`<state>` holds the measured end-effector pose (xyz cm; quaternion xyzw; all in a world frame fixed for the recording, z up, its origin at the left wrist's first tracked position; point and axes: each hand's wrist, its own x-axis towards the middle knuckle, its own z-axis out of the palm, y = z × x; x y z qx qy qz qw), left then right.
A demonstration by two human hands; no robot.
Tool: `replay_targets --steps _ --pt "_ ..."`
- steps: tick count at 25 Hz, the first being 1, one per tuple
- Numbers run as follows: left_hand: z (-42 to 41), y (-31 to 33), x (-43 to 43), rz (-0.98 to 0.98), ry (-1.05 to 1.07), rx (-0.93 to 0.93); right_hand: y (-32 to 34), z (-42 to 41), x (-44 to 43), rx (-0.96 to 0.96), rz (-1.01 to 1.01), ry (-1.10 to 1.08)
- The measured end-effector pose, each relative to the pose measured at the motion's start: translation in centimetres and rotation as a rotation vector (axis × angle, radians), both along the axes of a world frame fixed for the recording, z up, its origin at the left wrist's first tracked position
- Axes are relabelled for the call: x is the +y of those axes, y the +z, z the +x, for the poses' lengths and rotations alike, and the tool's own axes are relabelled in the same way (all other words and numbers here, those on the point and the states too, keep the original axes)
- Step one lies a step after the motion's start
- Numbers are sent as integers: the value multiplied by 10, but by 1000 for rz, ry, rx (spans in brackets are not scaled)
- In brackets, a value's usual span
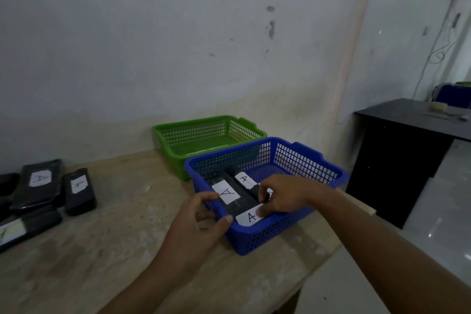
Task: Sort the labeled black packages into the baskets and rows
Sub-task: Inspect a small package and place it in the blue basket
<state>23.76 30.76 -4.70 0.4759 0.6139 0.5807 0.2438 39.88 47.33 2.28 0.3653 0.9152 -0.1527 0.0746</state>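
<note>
Left hand [201, 219] and right hand [283, 196] each pinch one end of the package [238, 202], lying lengthwise between their fingers inside the basket [305, 158].

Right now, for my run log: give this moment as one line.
left hand: grips blue basket rim | right hand: pinches A-labelled package inside
</note>
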Motion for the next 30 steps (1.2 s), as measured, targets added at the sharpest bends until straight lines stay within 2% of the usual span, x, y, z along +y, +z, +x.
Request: replay_targets --steps 6,15,18,24,27,30 --pt "-1 -1 1 -12 2 9 -2 -19 -6 -147 28 -25" --pt "-2 8 -8 -20 -40 27 6 -23 -6 -203 19 -98" --pt "-14 16 -19 -9 -7 46 30 -29 -14 -114 67 -118" --pt "-56 35 -63 -31 143 125 68 -80 -67 118 114 61" --pt "-86 37 -98 -72 237 153 64 -121 -104 164 115 179" --pt "-126 30 -140 -134 366 183 41 -171 -138 221 0 263"
